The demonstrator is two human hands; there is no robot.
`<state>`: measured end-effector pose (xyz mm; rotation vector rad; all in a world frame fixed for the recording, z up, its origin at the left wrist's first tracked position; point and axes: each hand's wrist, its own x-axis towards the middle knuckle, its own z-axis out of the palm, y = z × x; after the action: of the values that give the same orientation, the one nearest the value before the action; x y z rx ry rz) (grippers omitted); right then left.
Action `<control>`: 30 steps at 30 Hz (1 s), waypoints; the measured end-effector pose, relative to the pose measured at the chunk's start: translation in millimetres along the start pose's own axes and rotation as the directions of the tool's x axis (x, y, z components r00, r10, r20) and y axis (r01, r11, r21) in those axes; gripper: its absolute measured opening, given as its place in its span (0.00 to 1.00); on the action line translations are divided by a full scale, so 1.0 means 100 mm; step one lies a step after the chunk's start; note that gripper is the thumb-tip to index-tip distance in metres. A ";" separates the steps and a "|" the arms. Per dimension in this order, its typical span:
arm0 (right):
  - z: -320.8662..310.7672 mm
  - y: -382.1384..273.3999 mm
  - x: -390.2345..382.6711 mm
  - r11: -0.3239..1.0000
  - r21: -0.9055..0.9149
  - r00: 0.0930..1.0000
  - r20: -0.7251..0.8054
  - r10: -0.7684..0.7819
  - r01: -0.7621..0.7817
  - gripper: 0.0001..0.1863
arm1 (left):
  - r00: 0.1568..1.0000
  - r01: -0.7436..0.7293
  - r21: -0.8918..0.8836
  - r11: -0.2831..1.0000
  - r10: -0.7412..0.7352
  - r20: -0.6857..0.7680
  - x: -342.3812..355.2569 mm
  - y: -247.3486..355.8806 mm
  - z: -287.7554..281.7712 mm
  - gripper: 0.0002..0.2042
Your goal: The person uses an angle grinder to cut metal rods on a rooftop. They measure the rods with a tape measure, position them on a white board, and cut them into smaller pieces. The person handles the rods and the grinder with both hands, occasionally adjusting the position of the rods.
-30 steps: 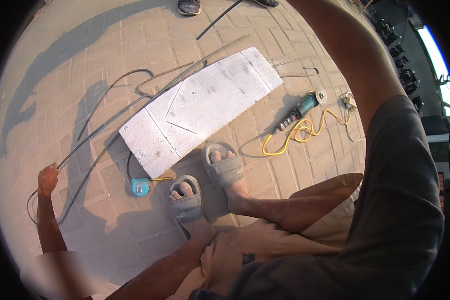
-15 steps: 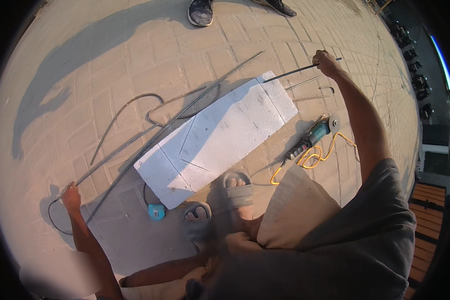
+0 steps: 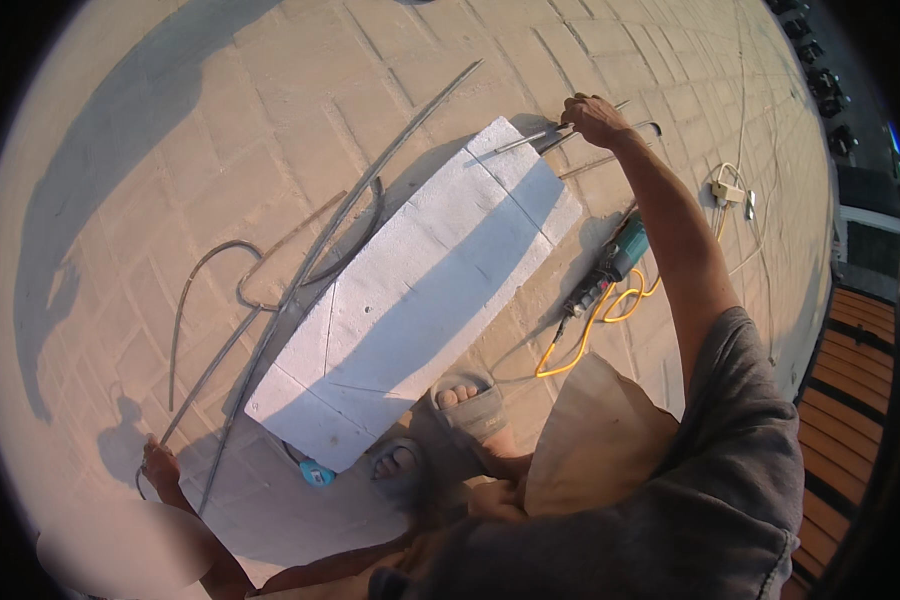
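Note:
My left hand (image 3: 161, 462) is closed around a long dark steel rod (image 3: 212, 375) at the lower left. My right hand (image 3: 595, 122), arm stretched forward, grips a short straight rod (image 3: 518, 141) over the far right end of a long pale block (image 3: 410, 300) with lines marked on it. Bent rods (image 3: 206, 258) lie on the paving along the block's left side. A green angle grinder (image 3: 625, 247) with a yellow cord (image 3: 620, 318) rests right of the block, its disc hidden by my arm. A turquoise tape measure (image 3: 317, 474) is by the block's near end.
My sandalled feet (image 3: 470, 410) are below the block. A power adapter (image 3: 727, 192) with cables lies at the right on the paving (image 3: 130, 200). Wooden orange slats (image 3: 847, 380) and dark objects (image 3: 826, 90) line the right rim. A large shadow falls at the upper left.
My right hand has come down into view from the upper right, then moved left with its rod to the block's far end. My left hand appears lower in the picture.

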<state>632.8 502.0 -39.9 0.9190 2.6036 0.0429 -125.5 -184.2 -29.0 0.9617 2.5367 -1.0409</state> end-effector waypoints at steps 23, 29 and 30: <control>-0.44 0.39 -0.27 0.988 -0.023 0.912 -0.389 0.130 -0.151 0.11 | 0.599 -0.683 0.027 0.730 0.580 -0.552 -0.54 1.45 -0.48 0.08; -0.45 0.31 -0.25 0.931 -0.243 0.922 -0.342 0.182 -0.274 0.13 | 0.697 -0.515 0.010 0.857 0.426 -0.578 -0.27 1.09 -0.76 0.09; -0.44 0.31 -0.26 0.925 -0.250 0.910 -0.371 0.182 -0.287 0.13 | 0.707 -0.496 -0.007 0.868 0.399 -0.584 -0.18 1.06 -0.79 0.09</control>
<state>653.8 514.6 14.3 1.1941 2.6624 0.7058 -39.9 -81.6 -21.1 1.9551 2.5118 -0.4192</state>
